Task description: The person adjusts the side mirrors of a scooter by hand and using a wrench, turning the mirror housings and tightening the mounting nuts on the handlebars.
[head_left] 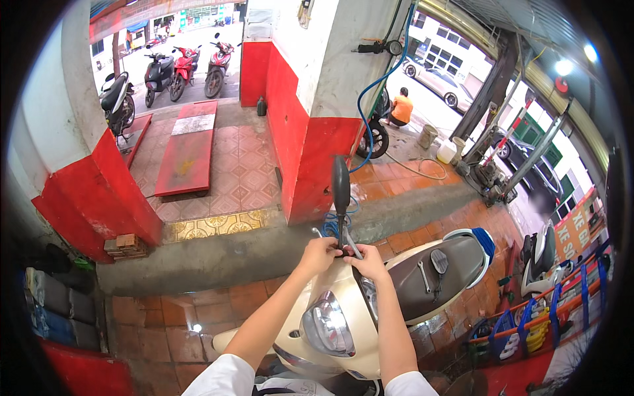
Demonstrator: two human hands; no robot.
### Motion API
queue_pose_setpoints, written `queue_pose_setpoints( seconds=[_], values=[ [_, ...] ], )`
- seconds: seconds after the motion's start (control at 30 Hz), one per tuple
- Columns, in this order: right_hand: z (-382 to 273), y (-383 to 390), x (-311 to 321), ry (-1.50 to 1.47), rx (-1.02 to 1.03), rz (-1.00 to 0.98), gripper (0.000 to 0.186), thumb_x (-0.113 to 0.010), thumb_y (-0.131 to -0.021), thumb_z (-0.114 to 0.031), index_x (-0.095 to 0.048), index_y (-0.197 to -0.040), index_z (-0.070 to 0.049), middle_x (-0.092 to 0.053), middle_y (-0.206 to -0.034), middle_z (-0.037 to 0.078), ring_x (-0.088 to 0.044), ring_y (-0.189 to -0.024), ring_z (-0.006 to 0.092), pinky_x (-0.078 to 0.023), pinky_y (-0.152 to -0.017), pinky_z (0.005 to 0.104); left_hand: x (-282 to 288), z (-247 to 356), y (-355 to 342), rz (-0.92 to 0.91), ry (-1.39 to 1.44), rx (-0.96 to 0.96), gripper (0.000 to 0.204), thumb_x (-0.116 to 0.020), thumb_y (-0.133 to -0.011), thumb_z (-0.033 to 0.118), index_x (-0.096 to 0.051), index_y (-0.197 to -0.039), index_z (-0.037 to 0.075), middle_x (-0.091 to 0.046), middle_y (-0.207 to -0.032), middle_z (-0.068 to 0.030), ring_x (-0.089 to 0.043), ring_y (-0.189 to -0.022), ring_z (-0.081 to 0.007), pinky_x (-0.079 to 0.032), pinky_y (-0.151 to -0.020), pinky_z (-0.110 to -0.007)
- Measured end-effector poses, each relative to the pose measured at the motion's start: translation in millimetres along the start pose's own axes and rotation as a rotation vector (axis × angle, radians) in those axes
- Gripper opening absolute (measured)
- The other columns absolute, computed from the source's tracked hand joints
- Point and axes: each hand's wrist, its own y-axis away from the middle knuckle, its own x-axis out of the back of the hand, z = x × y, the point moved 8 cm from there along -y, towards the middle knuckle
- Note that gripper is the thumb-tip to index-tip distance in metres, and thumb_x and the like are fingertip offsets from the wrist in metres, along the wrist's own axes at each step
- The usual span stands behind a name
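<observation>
A cream scooter [290,317] stands below me, its headlight [329,323] facing my side. From its handlebar rises a black rear-view mirror [341,185], upright on a thin stem. My left hand [319,256] is closed, its fingertips pinching at the foot of that stem. Close beside it, my right hand [368,263] is also closed, fingers bent round the same spot next to a silver lever [352,243]. What lies between the fingertips is mostly hidden. On the brown seat [403,284] rest a wrench [424,277] and a second mirror [439,261], lying loose.
A red-and-white pillar [310,158] and a concrete step [231,254] stand beyond the scooter. A red ramp [188,152] lies past the step. To the right is a rack [548,313] with hanging items. A person in orange [401,107] crouches by a motorbike outside.
</observation>
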Motion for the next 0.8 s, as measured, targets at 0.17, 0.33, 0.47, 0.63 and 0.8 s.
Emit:
queue_pose_setpoints(
  seconds=[0.17, 0.33, 0.47, 0.63, 0.8],
  values=[
    [7, 7, 4, 0.009, -0.042, 0.061, 0.031, -0.074, -0.081, -0.008, -0.071, -0.11, 0.001, -0.073, -0.097, 0.011, -0.067, -0.089, 0.0156, -0.051, -0.082, 0.0313, -5, -7, -2, -0.029, 0.05, 0.026, 0.026, -0.073, -0.086, 0.02, -0.072, -0.102, 0.0, -0.073, -0.091, -0.015, -0.071, -0.078, -0.0221, -0.054, -0.072, -0.036],
    [3, -5, -2, -0.158, 0.003, 0.055, 0.025, -0.07, -0.082, -0.002, -0.071, -0.107, 0.001, -0.073, -0.095, 0.009, -0.065, -0.088, 0.0145, -0.05, -0.082, 0.0305, -33, -60, 6, -0.112, 0.519, 0.323, 0.033, -0.067, -0.095, 0.027, -0.071, -0.099, -0.006, -0.073, -0.085, -0.0114, -0.07, -0.075, -0.0165, -0.056, -0.067, -0.029],
    [11, -2, 1, -0.21, -0.074, -0.005, 0.027, -0.074, -0.081, -0.003, -0.071, -0.107, 0.002, -0.072, -0.095, 0.006, -0.063, -0.088, 0.0122, -0.05, -0.081, 0.0286, -38, -58, 6, -0.164, 0.59, 0.384, 0.038, -0.064, -0.098, 0.028, -0.063, -0.111, -0.008, -0.07, -0.095, -0.0135, -0.07, -0.085, -0.0192, -0.056, -0.077, -0.028],
    [11, 6, 1, -0.18, -0.141, -0.009, 0.029, -0.076, -0.08, -0.002, -0.071, -0.108, 0.005, -0.071, -0.093, 0.007, -0.063, -0.085, 0.0099, -0.05, -0.079, 0.025, -35, -54, 6, -0.207, 0.717, 0.455, 0.037, -0.062, -0.099, 0.025, -0.059, -0.113, -0.009, -0.068, -0.104, -0.0162, -0.07, -0.089, -0.0196, -0.058, -0.082, -0.028],
    [27, -11, 1, -0.401, -0.159, 0.053, 0.027, -0.072, -0.082, 0.003, -0.07, -0.109, 0.003, -0.069, -0.09, 0.004, -0.062, -0.08, 0.0109, -0.05, -0.075, 0.0256, -49, -45, 14, -0.154, 0.905, 0.54, 0.031, -0.066, -0.096, 0.023, -0.059, -0.106, -0.006, -0.067, -0.099, -0.0136, -0.07, -0.092, -0.0179, -0.059, -0.083, -0.025]
  ],
)
